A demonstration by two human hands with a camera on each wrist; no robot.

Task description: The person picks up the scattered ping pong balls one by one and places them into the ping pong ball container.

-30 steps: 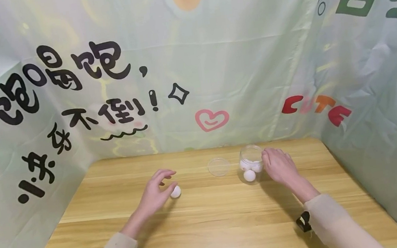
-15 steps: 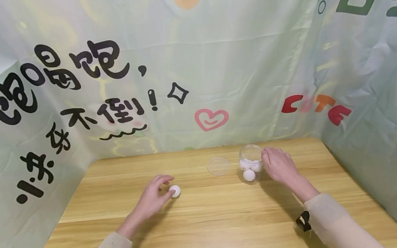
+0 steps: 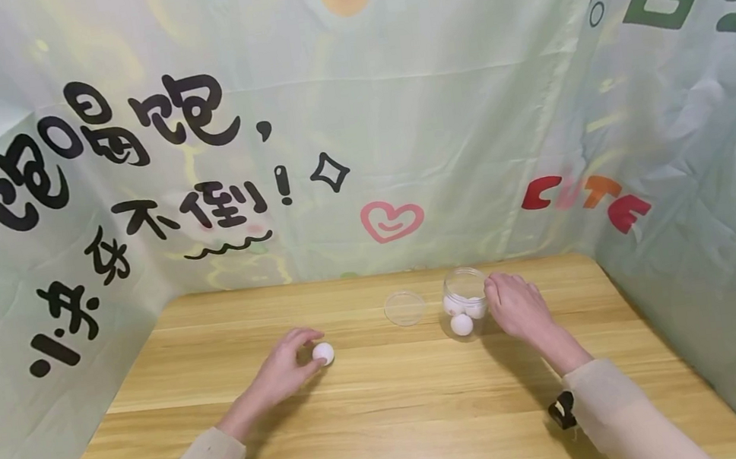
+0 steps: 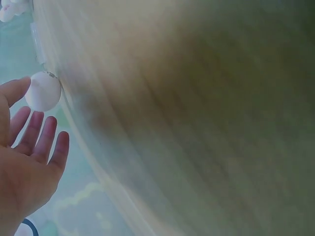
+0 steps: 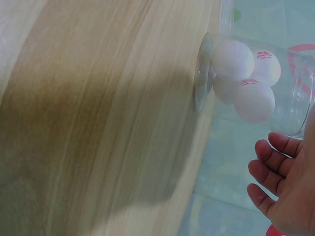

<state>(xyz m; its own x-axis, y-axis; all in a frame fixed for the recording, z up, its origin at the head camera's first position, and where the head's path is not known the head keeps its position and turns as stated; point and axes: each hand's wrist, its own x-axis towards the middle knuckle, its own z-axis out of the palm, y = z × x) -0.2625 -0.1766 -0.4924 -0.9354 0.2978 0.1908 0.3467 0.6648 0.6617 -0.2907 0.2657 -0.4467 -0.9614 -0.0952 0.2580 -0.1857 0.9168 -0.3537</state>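
Note:
In the head view my left hand (image 3: 280,370) is at a white ping-pong ball (image 3: 324,354) on the table, its thumb against the ball. The left wrist view shows the thumb at one side of that ball (image 4: 44,92), with the other fingers spread and loosely bent below it. My right hand (image 3: 518,304) holds the rim of a clear, open jar (image 3: 464,279). Several white ping-pong balls (image 5: 253,101) with red print lie inside the jar. Curled fingers (image 5: 268,174) show beside the jar's mouth in the right wrist view; the thumb is hidden.
A clear round lid (image 3: 404,308) lies flat on the wooden table (image 3: 392,425), left of the jar. Behind the table and along both sides hangs a printed pale-green cloth (image 3: 466,133). Dark straps (image 3: 563,411) sit at the wrists.
My left hand has drawn slightly back and down, bringing its thumb onto the near side of the ball, which has shifted very little. The right hand and jar have stayed in place.

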